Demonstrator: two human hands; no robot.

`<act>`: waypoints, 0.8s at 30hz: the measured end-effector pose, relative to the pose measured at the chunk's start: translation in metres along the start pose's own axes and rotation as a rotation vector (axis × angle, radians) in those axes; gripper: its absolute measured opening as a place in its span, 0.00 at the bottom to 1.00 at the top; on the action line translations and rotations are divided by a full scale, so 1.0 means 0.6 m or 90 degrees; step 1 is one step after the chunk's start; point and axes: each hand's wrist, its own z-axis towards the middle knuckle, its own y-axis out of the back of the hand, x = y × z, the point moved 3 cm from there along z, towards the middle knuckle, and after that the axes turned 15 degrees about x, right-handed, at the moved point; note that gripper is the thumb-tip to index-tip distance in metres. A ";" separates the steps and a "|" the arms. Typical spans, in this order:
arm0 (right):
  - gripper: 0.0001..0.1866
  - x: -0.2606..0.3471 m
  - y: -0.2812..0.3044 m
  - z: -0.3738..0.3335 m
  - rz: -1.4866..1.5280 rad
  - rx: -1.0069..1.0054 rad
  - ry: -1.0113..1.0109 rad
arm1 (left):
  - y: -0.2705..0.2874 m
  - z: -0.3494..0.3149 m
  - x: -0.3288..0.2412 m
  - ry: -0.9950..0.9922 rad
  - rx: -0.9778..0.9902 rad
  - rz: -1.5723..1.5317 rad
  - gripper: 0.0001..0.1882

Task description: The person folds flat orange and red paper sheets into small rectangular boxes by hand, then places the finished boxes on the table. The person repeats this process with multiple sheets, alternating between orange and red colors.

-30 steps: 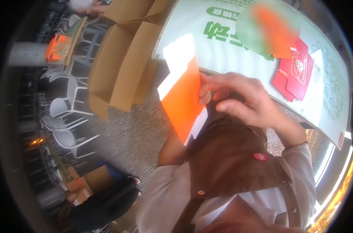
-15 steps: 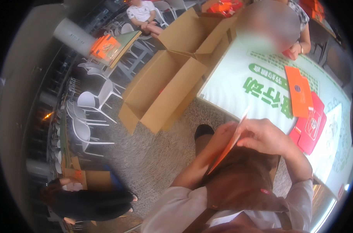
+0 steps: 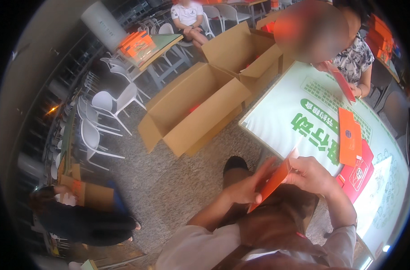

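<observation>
Above my lap I hold a flat orange piece of folded card [image 3: 275,183], tilted up, with a pale inner edge at its top. My left hand [image 3: 246,191] grips its lower left side, thumb on the front and fingers behind. My right hand [image 3: 311,174] pinches its upper right edge with bent fingers. On the table [image 3: 277,112] to the right lie a similar orange folded card piece [image 3: 350,139] and, partly under it, a red one [image 3: 359,173] with a pale round emblem. Across the table, a person's hands hold a narrow red piece [image 3: 341,83].
Two open cardboard cartons [image 3: 193,108] stand on the floor left of the table, with something red inside. White chairs [image 3: 117,101] line the left side. A farther table bears orange pieces [image 3: 136,45]. One person [image 3: 90,220] bends over a carton at lower left; another sits behind.
The orange card piece has turned so more of its front shows, and my left thumb now lies on it. Across the table, the person has raised a red piece. My view has shifted slightly.
</observation>
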 end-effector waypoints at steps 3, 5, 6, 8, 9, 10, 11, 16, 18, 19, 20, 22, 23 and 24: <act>0.15 0.012 0.001 0.011 -0.020 -0.029 0.038 | -0.008 -0.010 -0.019 0.007 0.005 0.030 0.73; 0.16 0.012 -0.001 0.022 -0.016 -0.042 0.059 | -0.011 -0.008 -0.039 -0.017 0.003 0.020 0.74; 0.17 0.007 0.001 0.028 -0.010 -0.043 0.057 | -0.007 -0.012 -0.039 -0.020 -0.008 0.034 0.74; 0.16 0.006 0.001 0.042 -0.016 -0.045 0.052 | 0.000 -0.027 -0.037 -0.028 -0.029 0.062 0.74; 0.15 0.011 0.001 0.052 -0.031 -0.049 0.048 | 0.005 -0.034 -0.038 -0.025 -0.054 0.087 0.72; 0.14 0.015 0.002 0.062 -0.047 -0.053 0.044 | 0.009 -0.042 -0.038 -0.022 -0.080 0.112 0.71; 0.14 0.017 0.005 0.072 -0.047 -0.061 0.066 | 0.013 -0.050 -0.037 -0.019 -0.105 0.137 0.69; 0.16 0.038 0.020 0.114 -0.077 -0.024 0.130 | 0.035 -0.098 -0.006 -0.026 -0.250 0.067 0.63; 0.12 0.044 0.024 0.131 -0.063 -0.009 0.143 | 0.050 -0.110 -0.002 -0.037 -0.276 0.075 0.60; 0.11 0.045 0.024 0.138 -0.056 -0.005 0.152 | 0.054 -0.113 -0.001 -0.057 -0.301 0.041 0.58; 0.12 0.042 0.022 0.143 -0.039 -0.003 0.175 | 0.053 -0.116 -0.002 -0.076 -0.326 0.008 0.55; 0.14 0.031 0.012 0.162 0.003 0.008 0.235 | 0.059 -0.122 -0.008 -0.080 -0.401 0.004 0.50; 0.16 0.032 0.012 0.170 0.015 -0.017 0.269 | 0.065 -0.121 -0.012 -0.066 -0.445 0.032 0.46; 0.19 0.035 0.013 0.176 0.025 -0.042 0.296 | 0.067 -0.119 -0.013 -0.054 -0.486 0.054 0.43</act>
